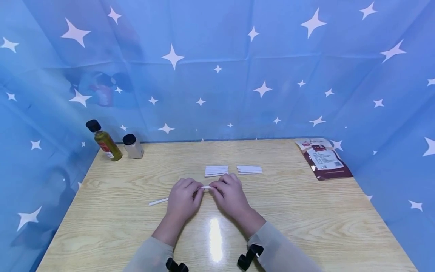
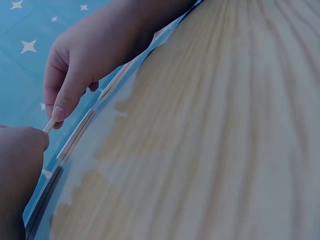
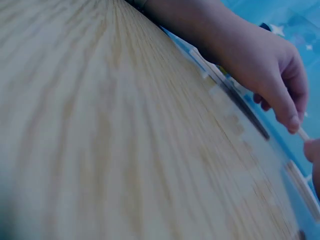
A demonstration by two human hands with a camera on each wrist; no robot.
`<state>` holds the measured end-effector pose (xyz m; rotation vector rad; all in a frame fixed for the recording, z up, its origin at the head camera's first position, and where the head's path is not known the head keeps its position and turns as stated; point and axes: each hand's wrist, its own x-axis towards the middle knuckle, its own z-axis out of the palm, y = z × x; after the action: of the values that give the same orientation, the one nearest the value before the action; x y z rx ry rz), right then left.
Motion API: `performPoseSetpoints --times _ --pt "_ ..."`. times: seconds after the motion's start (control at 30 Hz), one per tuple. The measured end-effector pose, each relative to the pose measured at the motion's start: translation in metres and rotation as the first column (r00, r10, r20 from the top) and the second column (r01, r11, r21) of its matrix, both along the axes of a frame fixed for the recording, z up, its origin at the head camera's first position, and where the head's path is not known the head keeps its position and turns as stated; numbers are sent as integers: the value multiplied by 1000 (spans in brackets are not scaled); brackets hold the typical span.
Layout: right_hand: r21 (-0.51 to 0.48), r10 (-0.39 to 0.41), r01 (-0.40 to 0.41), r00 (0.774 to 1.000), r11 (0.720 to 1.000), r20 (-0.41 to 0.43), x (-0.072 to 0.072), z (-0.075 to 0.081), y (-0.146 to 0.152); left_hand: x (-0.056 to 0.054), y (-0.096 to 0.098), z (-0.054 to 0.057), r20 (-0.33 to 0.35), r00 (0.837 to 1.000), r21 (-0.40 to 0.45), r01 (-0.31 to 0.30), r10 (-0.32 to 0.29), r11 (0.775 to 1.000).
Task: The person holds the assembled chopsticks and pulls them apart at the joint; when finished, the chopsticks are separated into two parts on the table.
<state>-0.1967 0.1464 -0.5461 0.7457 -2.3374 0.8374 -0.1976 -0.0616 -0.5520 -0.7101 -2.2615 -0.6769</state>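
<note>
Both hands meet near the middle of the table, with a thin white stick [image 1: 205,187] between them. The left hand [image 1: 183,200] pinches one end between thumb and fingers. At the other end, the right hand [image 1: 232,194] pinches it the same way. In the wrist views, the left hand [image 3: 260,65] and right hand [image 2: 95,50] hold the short visible length of stick [image 2: 49,125] above the table; the fingers hide the rest. Another white stick [image 1: 158,201] lies left of the left hand, partly hidden by it.
Beyond the hands lie two side-by-side groups of white sticks, a left group [image 1: 216,170] and a right group [image 1: 249,169]. An oil bottle [image 1: 108,145] and a black-lidded jar [image 1: 134,148] stand back left. A maroon packet [image 1: 324,158] lies back right, before a starred blue curtain [image 1: 217,83].
</note>
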Motion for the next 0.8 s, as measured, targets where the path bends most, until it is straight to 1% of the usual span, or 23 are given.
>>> performPoseSetpoints --times 0.13,0.33,0.53,0.57,0.67,0.8 --pt "5 -1 1 1000 1000 -2 1 0 14 0 13 0 19 1000 -11 11 -11 1000" --pt "5 -5 5 1000 1000 -24 3 -1 34 0 30 1 23 999 -25 42 -42 999" --pt "-7 -8 8 1000 1000 -20 7 -1 57 1 50 3 73 995 -39 69 -66 997" --pt "-10 -9 9 1000 1000 -15 8 -1 61 2 54 3 85 994 -37 73 -70 997" --pt "-19 -14 14 1000 1000 -10 12 0 72 3 66 4 92 992 -21 89 -86 996" --pt "-28 -22 22 1000 999 3 16 0 86 4 80 3 90 990 -6 112 -111 994"
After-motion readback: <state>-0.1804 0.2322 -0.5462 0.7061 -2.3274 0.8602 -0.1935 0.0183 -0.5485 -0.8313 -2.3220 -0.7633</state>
